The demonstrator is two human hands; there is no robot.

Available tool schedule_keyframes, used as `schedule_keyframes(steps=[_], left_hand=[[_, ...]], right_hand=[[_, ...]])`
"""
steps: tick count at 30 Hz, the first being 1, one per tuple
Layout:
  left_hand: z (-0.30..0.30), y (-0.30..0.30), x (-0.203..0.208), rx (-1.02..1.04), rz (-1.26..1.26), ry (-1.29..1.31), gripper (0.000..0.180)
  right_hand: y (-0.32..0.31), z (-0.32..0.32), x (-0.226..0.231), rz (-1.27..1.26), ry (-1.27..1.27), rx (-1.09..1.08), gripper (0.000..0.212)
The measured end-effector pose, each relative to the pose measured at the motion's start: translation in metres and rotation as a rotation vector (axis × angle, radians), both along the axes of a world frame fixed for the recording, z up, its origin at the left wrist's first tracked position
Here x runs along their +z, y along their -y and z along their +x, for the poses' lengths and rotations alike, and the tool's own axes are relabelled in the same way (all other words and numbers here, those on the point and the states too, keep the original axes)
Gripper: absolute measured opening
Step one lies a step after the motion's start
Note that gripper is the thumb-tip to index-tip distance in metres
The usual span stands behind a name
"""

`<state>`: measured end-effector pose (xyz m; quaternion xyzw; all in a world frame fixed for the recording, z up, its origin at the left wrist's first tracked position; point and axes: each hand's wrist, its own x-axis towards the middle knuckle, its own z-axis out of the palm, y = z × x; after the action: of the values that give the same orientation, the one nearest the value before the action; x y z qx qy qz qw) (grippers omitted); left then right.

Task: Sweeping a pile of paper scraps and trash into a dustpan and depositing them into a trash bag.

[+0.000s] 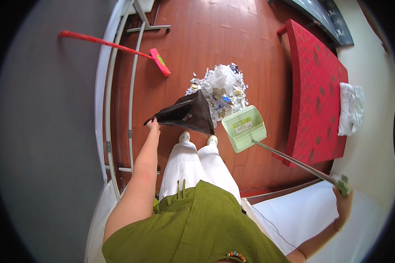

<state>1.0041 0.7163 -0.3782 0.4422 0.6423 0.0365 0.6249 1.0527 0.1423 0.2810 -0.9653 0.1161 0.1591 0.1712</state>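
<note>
A dark bag [186, 115] is pinched by its rim in the left hand [152, 126] at centre, a green dustpan [244, 128] is held by its long handle in the clenched right hand [344, 199] at 4 o'clock, litter pile [219, 90] at 12, red broom [118, 47] at 10.

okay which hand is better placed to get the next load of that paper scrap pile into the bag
Right, most likely. The right hand holds the long-handled green dustpan, whose pan sits beside the scrap pile. The left hand is occupied holding the dark bag open.
</note>
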Motion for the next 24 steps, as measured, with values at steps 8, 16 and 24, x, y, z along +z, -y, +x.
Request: schedule_keyframes(steps=[8, 16, 24], left_hand=[[0.005, -0.009, 0.020, 0.180, 0.032, -0.033, 0.028], [0.006, -0.005, 0.060, 0.209, 0.011, -0.026, 0.028], [0.012, 0.012, 0.084, 0.249, 0.067, -0.082, 0.033]], right_hand=[[0.106, 0.010, -0.267, 0.027, 0.086, 0.109, 0.021], [0.204, 0.034, -0.395, -0.037, -0.024, 0.004, 0.033], [0.245, 0.107, -0.408, -0.066, -0.043, 0.185, 0.032]])
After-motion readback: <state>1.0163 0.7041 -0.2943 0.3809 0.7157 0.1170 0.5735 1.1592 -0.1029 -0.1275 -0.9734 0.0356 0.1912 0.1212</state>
